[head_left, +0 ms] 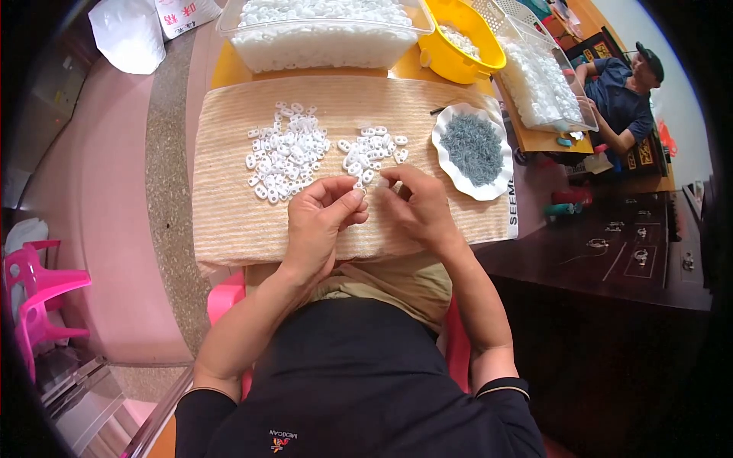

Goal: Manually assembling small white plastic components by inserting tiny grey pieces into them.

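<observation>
My left hand (314,217) is closed in a pinch, with a small white plastic piece (358,185) at the tips of thumb and forefinger. Just to its right, my right hand (421,208) has its fingers bent together; what they hold, if anything, is too small to make out. Beyond my hands lies a small pile of white two-holed plastic pieces (372,146). A larger pile of the same pieces (290,153) is to the left. On the right, a white scalloped dish (450,174) holds many thin grey-blue bits (473,147).
A striped beige cloth (229,221) covers the work surface. At its far edge stand a clear bin (321,57) of white pieces and a yellow basket (450,65). Another clear bin (542,84) is farther right, near a seated person (622,95). A pink stool (46,286) stands left.
</observation>
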The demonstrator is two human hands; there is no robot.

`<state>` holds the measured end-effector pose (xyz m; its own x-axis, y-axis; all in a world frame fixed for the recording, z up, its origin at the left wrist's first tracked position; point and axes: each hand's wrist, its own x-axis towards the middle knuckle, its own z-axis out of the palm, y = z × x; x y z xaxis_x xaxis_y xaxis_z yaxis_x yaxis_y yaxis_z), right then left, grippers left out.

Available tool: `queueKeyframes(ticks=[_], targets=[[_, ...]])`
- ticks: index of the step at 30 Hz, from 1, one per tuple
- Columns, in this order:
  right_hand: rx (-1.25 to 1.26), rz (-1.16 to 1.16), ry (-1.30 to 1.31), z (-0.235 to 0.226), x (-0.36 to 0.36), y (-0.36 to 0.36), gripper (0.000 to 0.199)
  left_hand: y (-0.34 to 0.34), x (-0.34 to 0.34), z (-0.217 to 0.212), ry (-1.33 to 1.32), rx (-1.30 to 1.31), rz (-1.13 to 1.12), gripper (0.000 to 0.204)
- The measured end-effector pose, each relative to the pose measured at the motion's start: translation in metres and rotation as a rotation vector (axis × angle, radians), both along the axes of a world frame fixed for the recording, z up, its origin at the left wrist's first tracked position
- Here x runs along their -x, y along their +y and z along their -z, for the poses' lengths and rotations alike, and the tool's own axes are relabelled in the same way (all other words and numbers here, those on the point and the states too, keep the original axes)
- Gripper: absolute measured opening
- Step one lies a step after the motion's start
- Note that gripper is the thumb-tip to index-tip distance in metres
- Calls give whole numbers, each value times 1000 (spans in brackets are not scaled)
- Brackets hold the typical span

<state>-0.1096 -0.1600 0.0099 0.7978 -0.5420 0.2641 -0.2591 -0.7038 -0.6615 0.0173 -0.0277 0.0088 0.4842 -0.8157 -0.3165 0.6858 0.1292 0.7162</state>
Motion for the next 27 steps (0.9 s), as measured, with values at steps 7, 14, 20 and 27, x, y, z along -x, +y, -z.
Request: queueKeyframes(ticks=[7, 14, 20, 27], targets=[[-647, 115, -176, 0, 10, -3, 22, 0, 1, 0, -14, -39, 26, 17], [-744, 92, -179, 7, 16, -6, 21, -1, 3, 0, -5, -45, 43, 17], [-789, 66, -212, 10, 16, -6, 25, 0, 6, -3, 4, -64, 55, 16], [-726, 110, -206, 7, 15, -3, 24, 1, 4, 0, 11, -73, 102, 18]])
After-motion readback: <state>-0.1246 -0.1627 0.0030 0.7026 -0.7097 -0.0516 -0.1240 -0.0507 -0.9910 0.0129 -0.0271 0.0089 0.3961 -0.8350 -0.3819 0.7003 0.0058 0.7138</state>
